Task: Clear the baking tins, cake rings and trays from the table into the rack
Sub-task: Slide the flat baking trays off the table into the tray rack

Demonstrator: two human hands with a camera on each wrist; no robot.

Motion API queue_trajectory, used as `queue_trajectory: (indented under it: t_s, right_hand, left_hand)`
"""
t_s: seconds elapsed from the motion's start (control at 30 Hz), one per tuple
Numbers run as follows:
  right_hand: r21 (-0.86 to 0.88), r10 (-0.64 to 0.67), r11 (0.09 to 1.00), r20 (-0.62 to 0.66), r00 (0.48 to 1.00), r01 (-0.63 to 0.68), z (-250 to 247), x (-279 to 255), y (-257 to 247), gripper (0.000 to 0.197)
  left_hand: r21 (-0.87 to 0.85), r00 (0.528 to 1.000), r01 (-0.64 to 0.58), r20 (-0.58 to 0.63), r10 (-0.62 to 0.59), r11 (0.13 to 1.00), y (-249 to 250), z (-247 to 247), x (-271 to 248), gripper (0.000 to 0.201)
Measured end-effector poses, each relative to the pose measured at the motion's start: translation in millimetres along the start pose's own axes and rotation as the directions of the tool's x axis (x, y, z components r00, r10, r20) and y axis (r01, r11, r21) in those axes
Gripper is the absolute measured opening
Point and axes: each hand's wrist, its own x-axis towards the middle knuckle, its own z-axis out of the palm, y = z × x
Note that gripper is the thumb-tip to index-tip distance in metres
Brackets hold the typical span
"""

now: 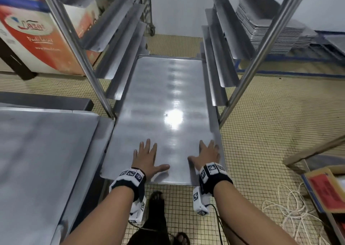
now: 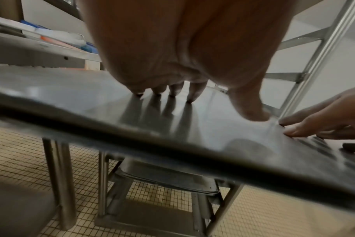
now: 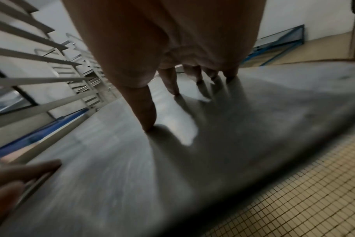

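Yellow floor tiles [image 1: 261, 132] lie under me. I press my left hand [image 1: 147, 157] and right hand [image 1: 207, 156] flat, fingers spread wide, on the big metal tray [image 1: 164, 95]. It sits partway inside the rack [image 1: 214, 62], beside the table [image 1: 43, 151].

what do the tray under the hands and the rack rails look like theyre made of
Tray: bare metal, likely aluminium or steel, brushed dull grey with a bright lamp glare. Rack rails: folded sheet metal, probably stainless, smooth and shiny with streaked reflections.
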Motion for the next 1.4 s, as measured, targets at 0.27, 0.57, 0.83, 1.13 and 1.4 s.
queue_trajectory:
  t_s: [0.27,0.57,0.83,1.13,1.4]
  right_hand:
    - [-0.11,-0.287,0.952,0.007,0.958,0.286,33.3,-54.5,28.3,0.101]
    - [-0.365,-0.432,0.838,0.012,0.902,0.406,46.6,-52.0,42.5,0.092]
    - [-0.357,-0.441,0.839,-0.006,0.897,0.41,36.2,-21.2,28.7,0.09]
    - [-0.371,-0.44,0.838,-0.028,0.898,0.4,15.2,38.7,-0.7,0.092]
    - [-0.385,-0.43,0.837,-0.025,0.903,0.388,-11.7,97.3,-30.5,0.097]
  left_hand:
    - [0.096,0.996,-0.089,0.011,0.089,0.991,-5.6,20.9,-35.6,0.144]
    - [0.21,0.993,-0.043,-0.097,0.065,0.977,-4.0,27.9,-32.0,0.109]
    - [0.152,0.993,-0.036,-0.106,0.053,0.988,-3.3,10.3,-2.3,0.111]
    - [0.132,0.989,-0.029,-0.142,0.048,0.991,-3.9,-22.5,57.8,0.108]
    - [0.176,0.989,-0.028,-0.136,0.053,0.984,-3.7,-58.7,121.8,0.108]
